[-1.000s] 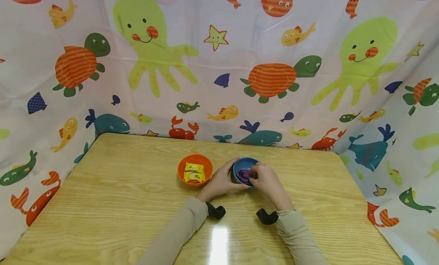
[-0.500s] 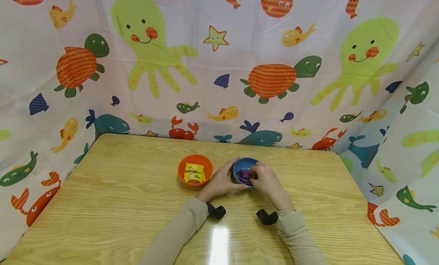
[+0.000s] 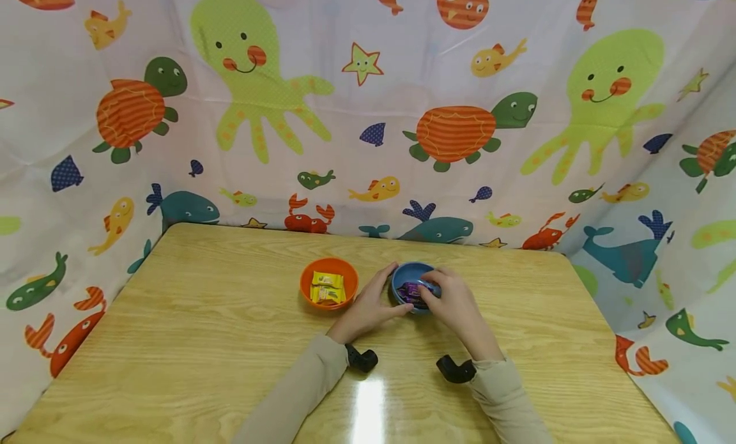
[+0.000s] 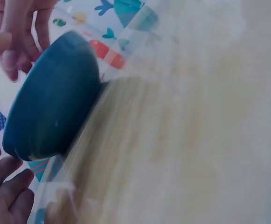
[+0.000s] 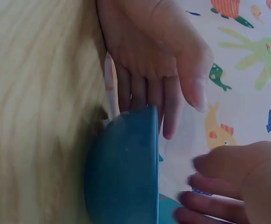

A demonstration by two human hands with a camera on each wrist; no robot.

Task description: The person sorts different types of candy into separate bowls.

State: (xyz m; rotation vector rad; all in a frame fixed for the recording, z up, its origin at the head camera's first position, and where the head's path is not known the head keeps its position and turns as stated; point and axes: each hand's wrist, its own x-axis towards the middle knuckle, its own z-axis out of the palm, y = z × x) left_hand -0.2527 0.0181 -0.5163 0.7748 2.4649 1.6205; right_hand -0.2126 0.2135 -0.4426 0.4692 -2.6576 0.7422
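In the head view a small blue bowl (image 3: 413,267) stands on the table with several purple-wrapped candies (image 3: 409,292) inside. My left hand (image 3: 365,313) lies along its left side, fingers stretched toward the far rim and thumb near the front rim. In the right wrist view that hand's palm and straight fingers show beside the bowl wall (image 5: 123,172). My right hand (image 3: 457,303) is over the bowl's right part, thumb and fingers spread apart by the candies. The right wrist view shows its fingers (image 5: 214,205) loosely bent, holding nothing visible.
An orange bowl (image 3: 306,292) with several yellow-wrapped candies (image 3: 328,287) stands just left of my left hand. The light wooden table (image 3: 201,342) runs back to a curtain (image 3: 345,22) printed with sea animals, which also hangs at both sides.
My right hand was dipped into the bowl with fingertips together at the purple candies; now its thumb and fingers are parted and slightly farther right. My left hand has stayed by the bowl.
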